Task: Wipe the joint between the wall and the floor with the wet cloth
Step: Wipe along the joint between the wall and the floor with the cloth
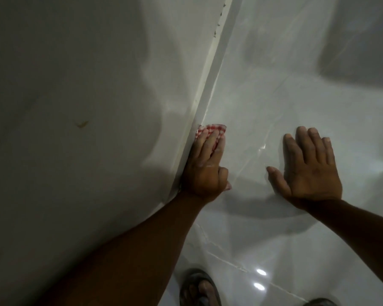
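A red-and-white checked cloth (210,129) lies on the glossy white floor tile (274,102), pressed right against the joint (205,107) where the grey wall (75,107) meets the floor. My left hand (205,168) rests flat on top of the cloth, its fingers covering most of it and its outer edge touching the wall. My right hand (307,166) lies palm-down on the floor to the right, fingers spread, holding nothing. The joint runs diagonally from the upper middle down to my left wrist.
Small dark specks (218,23) dot the joint farther up. A brownish mark (81,124) shows on the wall. My sandalled foot (200,288) stands at the bottom edge, with part of another sandal (323,302) at the bottom right.
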A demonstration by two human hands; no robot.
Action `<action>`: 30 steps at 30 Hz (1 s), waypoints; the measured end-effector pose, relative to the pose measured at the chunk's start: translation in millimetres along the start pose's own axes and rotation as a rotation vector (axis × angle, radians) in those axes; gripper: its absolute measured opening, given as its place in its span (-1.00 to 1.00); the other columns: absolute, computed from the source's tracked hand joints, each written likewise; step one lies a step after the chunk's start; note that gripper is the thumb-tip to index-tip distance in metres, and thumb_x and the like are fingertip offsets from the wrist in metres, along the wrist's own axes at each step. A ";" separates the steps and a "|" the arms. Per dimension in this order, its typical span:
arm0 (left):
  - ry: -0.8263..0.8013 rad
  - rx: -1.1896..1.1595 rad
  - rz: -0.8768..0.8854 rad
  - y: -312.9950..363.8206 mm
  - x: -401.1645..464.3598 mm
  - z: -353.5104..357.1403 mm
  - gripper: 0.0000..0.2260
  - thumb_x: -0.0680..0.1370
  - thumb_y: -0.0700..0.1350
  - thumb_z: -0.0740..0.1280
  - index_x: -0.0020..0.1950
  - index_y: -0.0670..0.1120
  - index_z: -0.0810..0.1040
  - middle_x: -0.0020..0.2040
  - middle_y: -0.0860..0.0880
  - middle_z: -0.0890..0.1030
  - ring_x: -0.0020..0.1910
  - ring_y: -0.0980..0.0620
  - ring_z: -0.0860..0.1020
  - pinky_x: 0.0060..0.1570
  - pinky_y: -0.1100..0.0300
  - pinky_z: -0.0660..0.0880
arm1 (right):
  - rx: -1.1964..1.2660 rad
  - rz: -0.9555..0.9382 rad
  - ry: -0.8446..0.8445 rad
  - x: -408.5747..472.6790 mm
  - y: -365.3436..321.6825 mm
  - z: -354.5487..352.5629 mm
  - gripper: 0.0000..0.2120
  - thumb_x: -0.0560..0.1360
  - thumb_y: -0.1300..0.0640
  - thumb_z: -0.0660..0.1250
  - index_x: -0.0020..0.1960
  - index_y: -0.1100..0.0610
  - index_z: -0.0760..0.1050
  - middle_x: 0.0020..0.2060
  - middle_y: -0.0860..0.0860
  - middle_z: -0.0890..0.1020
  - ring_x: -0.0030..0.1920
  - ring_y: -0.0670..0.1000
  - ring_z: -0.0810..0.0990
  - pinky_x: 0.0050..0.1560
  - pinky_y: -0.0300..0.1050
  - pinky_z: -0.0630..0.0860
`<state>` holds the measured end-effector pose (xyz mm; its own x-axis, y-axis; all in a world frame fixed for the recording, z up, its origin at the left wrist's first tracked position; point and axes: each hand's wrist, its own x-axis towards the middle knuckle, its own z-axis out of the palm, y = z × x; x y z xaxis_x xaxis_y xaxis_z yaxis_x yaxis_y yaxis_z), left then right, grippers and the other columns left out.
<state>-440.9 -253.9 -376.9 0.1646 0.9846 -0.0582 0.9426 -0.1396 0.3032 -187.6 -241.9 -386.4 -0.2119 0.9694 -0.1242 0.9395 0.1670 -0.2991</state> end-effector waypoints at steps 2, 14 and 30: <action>-0.045 -0.039 -0.020 2.5 8.3 -3.2 -0.31 0.42 0.00 0.09 0.55 -0.19 0.28 0.58 -0.17 0.28 0.60 -0.18 0.14 0.59 -0.17 0.11 | 0.000 0.003 0.002 1.0 0.7 -1.6 -0.20 0.49 -0.27 0.22 0.57 0.19 0.20 0.58 0.25 0.21 0.62 0.24 0.07 0.62 0.16 -0.09; -0.016 -0.158 -0.048 13.8 134.5 -13.1 -0.39 0.49 -0.22 0.30 0.55 -0.13 0.29 0.57 -0.12 0.32 0.60 -0.14 0.13 0.57 0.09 0.01 | -0.038 -0.005 0.001 0.8 0.5 -1.1 -0.19 0.50 -0.30 0.18 0.57 0.20 0.20 0.58 0.26 0.21 0.62 0.24 0.08 0.62 0.11 -0.14; 0.070 0.020 -0.166 20.8 15.7 15.9 -0.52 0.62 -0.09 0.11 0.50 -0.27 0.35 0.57 -0.20 0.28 0.61 -0.18 0.13 0.60 -0.08 0.11 | -0.037 0.006 -0.056 0.6 2.1 -1.5 -0.18 0.51 -0.32 0.15 0.59 0.17 0.15 0.61 0.23 0.14 0.64 0.20 0.00 0.62 0.13 -0.15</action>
<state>-414.1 -243.0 -386.6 -0.0135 0.9991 -0.0397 0.9608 0.0240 0.2761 -185.4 -240.7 -385.8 -0.2199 0.9590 -0.1787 0.9499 0.1688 -0.2630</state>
